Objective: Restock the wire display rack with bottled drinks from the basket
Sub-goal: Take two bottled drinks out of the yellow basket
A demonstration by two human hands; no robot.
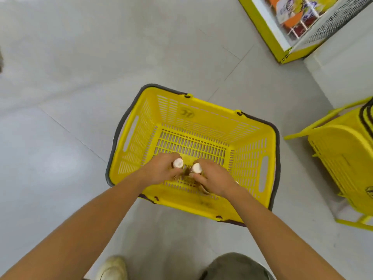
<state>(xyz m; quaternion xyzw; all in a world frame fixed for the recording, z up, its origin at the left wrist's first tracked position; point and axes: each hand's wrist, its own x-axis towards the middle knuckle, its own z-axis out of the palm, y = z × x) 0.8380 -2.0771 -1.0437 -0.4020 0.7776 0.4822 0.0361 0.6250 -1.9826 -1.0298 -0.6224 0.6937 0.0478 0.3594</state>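
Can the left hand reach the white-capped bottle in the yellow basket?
Yes, it looks so. The left hand is already down inside the open-topped yellow basket, its grip closed around the white-capped bottle. Nothing covers the basket, and the right hand holds its own bottle beside it.

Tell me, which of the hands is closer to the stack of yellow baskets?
Right. The right hand is in the basket on the stack's side; the left hand is farther away.
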